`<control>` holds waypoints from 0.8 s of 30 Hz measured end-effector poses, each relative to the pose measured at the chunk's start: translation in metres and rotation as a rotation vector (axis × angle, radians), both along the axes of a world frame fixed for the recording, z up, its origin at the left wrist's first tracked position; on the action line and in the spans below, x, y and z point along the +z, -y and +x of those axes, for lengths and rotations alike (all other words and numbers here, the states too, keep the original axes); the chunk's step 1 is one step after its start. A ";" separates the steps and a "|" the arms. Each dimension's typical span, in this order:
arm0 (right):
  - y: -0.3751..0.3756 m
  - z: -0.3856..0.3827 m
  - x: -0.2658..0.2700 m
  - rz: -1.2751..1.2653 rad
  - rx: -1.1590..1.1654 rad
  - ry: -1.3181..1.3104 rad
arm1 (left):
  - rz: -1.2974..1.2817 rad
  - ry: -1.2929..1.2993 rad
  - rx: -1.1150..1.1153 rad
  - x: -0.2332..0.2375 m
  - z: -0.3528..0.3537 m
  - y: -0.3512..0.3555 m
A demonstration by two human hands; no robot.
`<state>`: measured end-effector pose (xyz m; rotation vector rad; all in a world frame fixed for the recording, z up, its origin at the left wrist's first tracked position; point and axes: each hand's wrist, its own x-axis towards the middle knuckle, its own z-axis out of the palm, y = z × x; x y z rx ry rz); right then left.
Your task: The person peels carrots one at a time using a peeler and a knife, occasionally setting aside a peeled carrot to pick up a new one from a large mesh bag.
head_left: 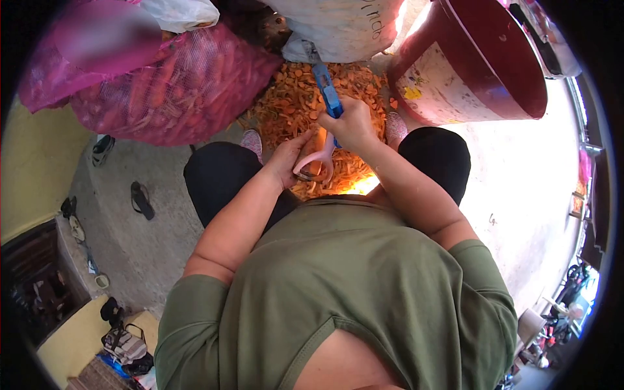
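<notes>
My right hand [351, 124] is closed around a blue utility knife [327, 90], its blade end pointing away from me. A pink Y-shaped peeler [318, 159] extends from the same hand back toward my body, its head beside my left fingers. In my left hand [290, 158] is a carrot [318, 139], partly covered by the peeler and my fingers. Beneath both hands, between my feet, lies a heap of orange carrot peelings and pieces [292, 101].
At the left bulges a pink mesh sack [188, 91] full of carrots. A white sack [348, 26] stands ahead, and a large dark red bucket [468, 71] to its right. A sandal [142, 200] lies on the concrete floor [175, 182] at left.
</notes>
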<state>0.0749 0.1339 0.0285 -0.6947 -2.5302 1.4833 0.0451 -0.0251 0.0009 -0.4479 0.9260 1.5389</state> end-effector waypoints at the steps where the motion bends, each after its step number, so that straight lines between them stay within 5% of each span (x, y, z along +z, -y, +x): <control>1: -0.003 -0.002 0.003 -0.036 -0.006 0.051 | 0.013 -0.027 -0.034 -0.010 -0.002 0.004; 5: -0.054 -0.018 -0.035 0.055 -0.252 0.115 | 0.053 -0.081 -0.023 -0.007 0.002 0.006; 8: -0.075 -0.019 -0.034 -0.124 -0.367 0.044 | 0.041 -0.074 -0.030 -0.010 0.001 0.010; 15: -0.015 -0.009 0.000 -0.031 0.032 0.186 | 0.008 -0.113 -0.065 -0.001 0.002 0.004; 24: -0.090 -0.027 -0.045 -0.070 -0.404 0.068 | 0.108 -0.164 -0.085 0.008 -0.001 0.010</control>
